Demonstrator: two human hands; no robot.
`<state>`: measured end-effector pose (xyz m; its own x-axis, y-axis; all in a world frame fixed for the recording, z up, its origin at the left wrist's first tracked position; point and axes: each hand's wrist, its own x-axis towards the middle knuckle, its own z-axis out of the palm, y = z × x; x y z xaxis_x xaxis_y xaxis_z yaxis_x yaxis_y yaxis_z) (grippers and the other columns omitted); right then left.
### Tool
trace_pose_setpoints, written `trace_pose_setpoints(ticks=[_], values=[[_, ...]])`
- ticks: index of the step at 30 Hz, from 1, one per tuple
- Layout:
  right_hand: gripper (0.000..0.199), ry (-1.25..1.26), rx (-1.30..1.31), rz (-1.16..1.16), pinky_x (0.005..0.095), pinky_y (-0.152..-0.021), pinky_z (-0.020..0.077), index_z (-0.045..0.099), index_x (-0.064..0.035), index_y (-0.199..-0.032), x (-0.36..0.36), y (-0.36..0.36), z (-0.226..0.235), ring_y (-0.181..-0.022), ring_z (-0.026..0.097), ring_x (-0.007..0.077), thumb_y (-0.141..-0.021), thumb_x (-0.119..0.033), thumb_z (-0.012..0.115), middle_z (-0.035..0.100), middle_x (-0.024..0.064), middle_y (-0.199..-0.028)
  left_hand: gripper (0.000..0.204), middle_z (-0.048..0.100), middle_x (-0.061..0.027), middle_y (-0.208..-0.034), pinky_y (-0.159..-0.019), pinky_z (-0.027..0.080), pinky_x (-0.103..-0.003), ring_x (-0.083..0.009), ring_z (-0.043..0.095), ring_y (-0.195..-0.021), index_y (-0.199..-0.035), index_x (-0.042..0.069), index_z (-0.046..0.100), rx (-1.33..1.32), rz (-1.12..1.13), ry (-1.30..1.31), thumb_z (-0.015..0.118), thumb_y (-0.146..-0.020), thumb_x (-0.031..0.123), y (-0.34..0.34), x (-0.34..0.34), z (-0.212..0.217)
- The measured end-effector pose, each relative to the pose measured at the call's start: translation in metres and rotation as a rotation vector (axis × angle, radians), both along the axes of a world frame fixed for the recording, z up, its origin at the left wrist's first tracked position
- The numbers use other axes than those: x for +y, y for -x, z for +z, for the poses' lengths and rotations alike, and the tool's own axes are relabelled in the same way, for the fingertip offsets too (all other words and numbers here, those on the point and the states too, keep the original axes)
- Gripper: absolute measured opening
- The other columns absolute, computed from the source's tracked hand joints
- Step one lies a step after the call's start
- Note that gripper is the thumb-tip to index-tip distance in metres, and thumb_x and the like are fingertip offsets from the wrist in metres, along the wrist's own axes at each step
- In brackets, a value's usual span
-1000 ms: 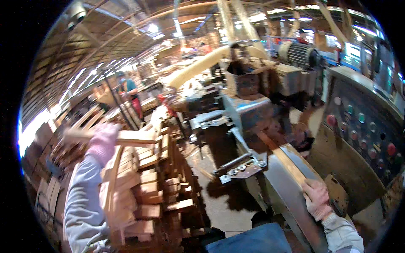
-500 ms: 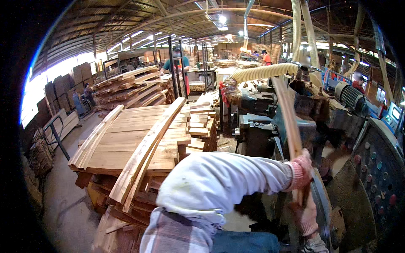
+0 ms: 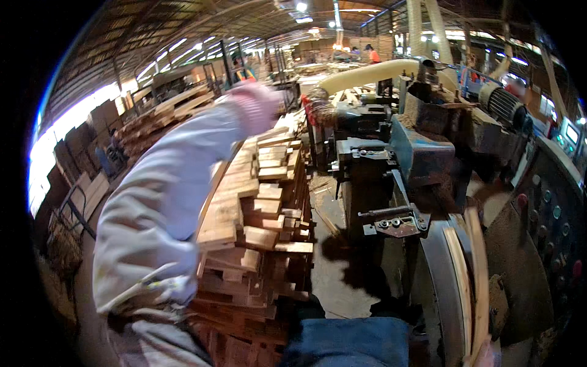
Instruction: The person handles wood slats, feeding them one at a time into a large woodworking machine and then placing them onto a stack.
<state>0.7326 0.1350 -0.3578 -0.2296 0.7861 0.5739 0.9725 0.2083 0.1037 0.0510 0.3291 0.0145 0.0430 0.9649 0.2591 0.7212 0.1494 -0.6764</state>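
Observation:
My left hand (image 3: 254,107), in a pale pink glove, is stretched forward above the stack of planks (image 3: 229,211), smeared by motion. Its fingers cannot be made out, and the sleeve hides much of the stack's left side. At the lower right edge, only part of my right hand (image 3: 487,355) shows, closed around the near end of a long wooden strip (image 3: 477,275). This strip stands along the machine's curved metal bed (image 3: 439,269). A second, thinner strip (image 3: 460,287) lies on the bed just left of it.
A woodworking machine (image 3: 422,150) with a metal guide arm (image 3: 400,189) stands ahead, a ribbed cream hose (image 3: 373,73) behind it. A dark panel of round buttons (image 3: 550,214) rises at right. More lumber (image 3: 162,116) is piled far left. A person in orange (image 3: 372,55) is in the distance.
My left hand has let go of the wood at right and swung left over the plank stack. The raised wood has come down onto the machine bed. My view has shifted.

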Motion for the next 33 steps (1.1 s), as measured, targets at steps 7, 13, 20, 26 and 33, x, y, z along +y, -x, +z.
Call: trace_pose_setpoints(ticks=[7, 13, 20, 26, 33], values=[[0.076, 0.019, 0.375, 0.018, 0.0497, -0.112, 0.0421, 0.039, -0.0039, -0.160, 0.164, 0.065, -0.008, -0.130, 0.053, 0.0457, -0.090, -0.015, 0.068, 0.054, 0.0244, -0.148, 0.057, 0.066, -0.0247, -0.135, -0.108, 0.051, -0.049, -0.0396, 0.064, -0.125, -0.140, 0.007, 0.057, -0.106, 0.594, -0.033, 0.068, -0.089, 0.031, 0.146, -0.169, 0.002], [0.075, 0.064, 0.441, 0.084, 0.0494, -0.107, 0.0470, 0.043, -0.0096, -0.155, 0.306, 0.129, -0.014, -0.124, 0.057, 0.0421, -0.088, -0.028, 0.072, 0.060, 0.0194, -0.139, 0.085, 0.063, -0.0241, -0.142, -0.111, 0.050, -0.047, -0.0408, 0.061, -0.132, -0.146, 0.006, 0.051, -0.371, 1.098, -0.120, 0.074, -0.081, 0.054, 0.206, -0.265, -0.038], [0.081, 0.169, 0.271, -0.038, 0.0510, -0.099, 0.0482, 0.047, -0.0175, -0.156, 0.208, 0.086, -0.007, -0.116, 0.061, 0.0374, -0.083, -0.035, 0.079, 0.063, 0.0109, -0.133, 0.061, 0.069, -0.0301, -0.125, -0.100, 0.053, -0.051, -0.0459, 0.066, -0.119, -0.129, 0.002, 0.060, -0.609, 0.914, -0.191, 0.072, -0.081, 0.039, 0.217, -0.276, -0.073], [0.060, 0.345, 0.177, -0.048, 0.0501, -0.091, 0.0504, 0.060, -0.0123, -0.139, 0.053, 0.054, 0.048, -0.106, 0.065, 0.0362, -0.082, -0.023, 0.077, 0.065, 0.0120, -0.123, 0.055, 0.073, -0.0250, -0.116, -0.093, 0.056, -0.047, -0.0426, 0.070, -0.108, -0.126, 0.001, 0.064, -0.599, 0.829, -0.342, 0.070, -0.077, 0.024, 0.318, -0.328, -0.105], [0.039, 0.176, 0.156, 0.117, 0.0518, -0.090, 0.0492, 0.069, -0.0090, -0.113, 0.074, 0.046, 0.038, -0.101, 0.064, 0.0371, -0.075, -0.013, 0.075, 0.067, 0.0115, -0.109, 0.057, 0.069, -0.0219, -0.130, -0.089, 0.057, -0.048, -0.0391, 0.068, -0.115, -0.142, 0.008, 0.054, -0.297, 0.904, -0.377, 0.071, -0.088, 0.016, 0.293, -0.333, -0.072]])
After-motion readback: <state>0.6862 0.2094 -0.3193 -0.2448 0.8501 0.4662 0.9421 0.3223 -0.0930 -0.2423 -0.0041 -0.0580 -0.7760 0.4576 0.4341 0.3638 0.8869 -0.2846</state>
